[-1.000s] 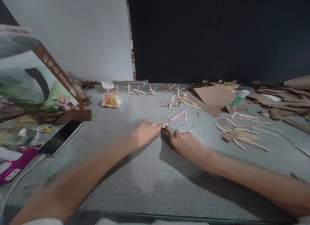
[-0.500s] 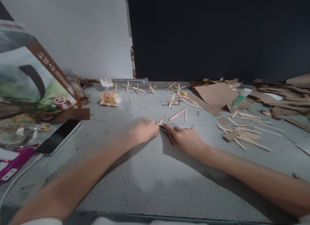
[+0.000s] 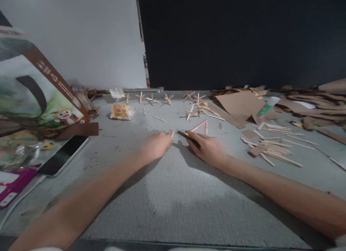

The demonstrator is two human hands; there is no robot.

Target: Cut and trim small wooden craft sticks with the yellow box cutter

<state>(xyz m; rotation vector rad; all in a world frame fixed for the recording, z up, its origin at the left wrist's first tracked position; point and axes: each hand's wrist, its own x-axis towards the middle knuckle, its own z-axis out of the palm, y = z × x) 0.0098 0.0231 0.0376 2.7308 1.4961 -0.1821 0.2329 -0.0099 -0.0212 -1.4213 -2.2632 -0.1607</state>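
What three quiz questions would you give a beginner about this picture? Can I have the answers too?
1. Which hand holds the knife? A: the left. B: the right.
2. True or false: the phone lies at the picture's right edge.
3. Fill in the word: the left hand holds a small wooden ____.

Key:
1. B, the right hand.
2. False; the phone lies on the picture's left side.
3. stick.

The grey tabletop leaves passage between the forearms, but a dark tool juts into the gap between left hand and right hand, with loose sticks at right, a phone at left.
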